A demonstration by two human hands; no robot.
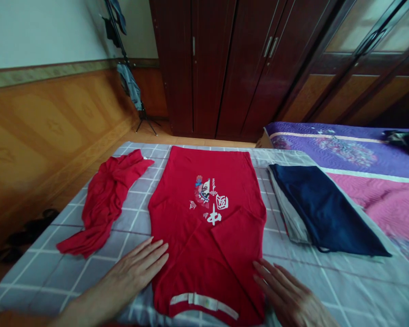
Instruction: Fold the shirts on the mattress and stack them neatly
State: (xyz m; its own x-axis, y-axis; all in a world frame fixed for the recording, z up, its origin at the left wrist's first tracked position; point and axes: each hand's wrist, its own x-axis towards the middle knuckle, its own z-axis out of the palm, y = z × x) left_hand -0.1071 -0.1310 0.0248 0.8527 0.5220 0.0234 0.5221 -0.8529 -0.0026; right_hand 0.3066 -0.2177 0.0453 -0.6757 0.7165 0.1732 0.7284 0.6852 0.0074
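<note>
A red T-shirt [184,200] with a printed graphic and white characters lies flat before me, its sleeves folded inward and its collar toward me. My left hand [139,263] rests with fingers extended on the shirt's left edge. On the opposite edge, the fingertips of my right hand [286,288] touch the fabric, fingers stretched out. Neither hand grips anything. A crumpled red garment [109,195] lies to the left of the shirt.
The grey checked bedspread [75,268] lies under the clothes. On the right sits a folded stack topped by a dark blue garment [327,209]. Beyond are a purple and pink bed [354,154], a dark red wardrobe [211,68] and a clothes stand [143,113].
</note>
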